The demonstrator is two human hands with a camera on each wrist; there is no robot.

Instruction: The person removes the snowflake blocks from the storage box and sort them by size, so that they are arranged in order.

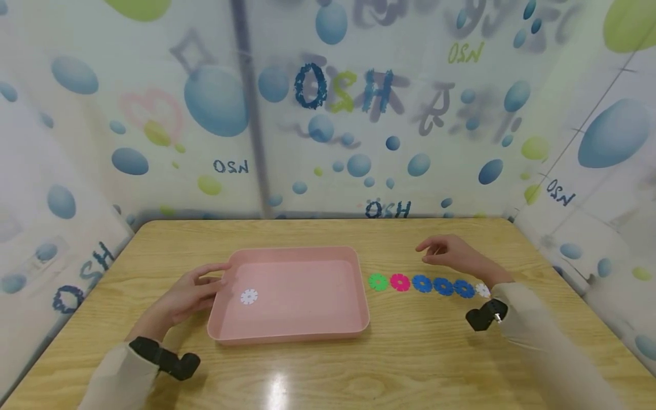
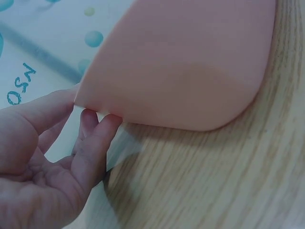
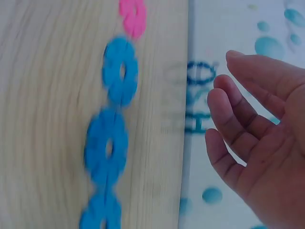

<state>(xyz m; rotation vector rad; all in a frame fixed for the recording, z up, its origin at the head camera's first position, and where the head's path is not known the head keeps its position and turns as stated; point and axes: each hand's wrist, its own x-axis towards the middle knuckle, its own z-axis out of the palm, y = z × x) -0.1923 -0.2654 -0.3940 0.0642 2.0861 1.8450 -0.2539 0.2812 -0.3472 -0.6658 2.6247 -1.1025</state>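
My left hand [image 1: 192, 293] holds the left edge of a shallow pink tray [image 1: 287, 337]. In the left wrist view its thumb and fingers meet the tray's rim, and one fingertip is hidden behind the edge. A white notched flower-shaped disc [image 1: 249, 296] lies inside the tray, toward its left side. My right hand [image 1: 451, 253] hovers beyond a row of similar discs, its fingers loosely bent and holding nothing. The row runs from a green disc [image 1: 378, 282] and a pink disc [image 1: 400, 282] to three blue discs [image 1: 443, 286] and a white disc [image 1: 483, 290], partly behind the wrist.
A wooden table [image 1: 328, 376] bears the tray and discs. Behind it hangs a white curtain [image 1: 328, 171] with blue and green spots and letters, continuing along both sides. Black straps with small cameras sit on both wrists.
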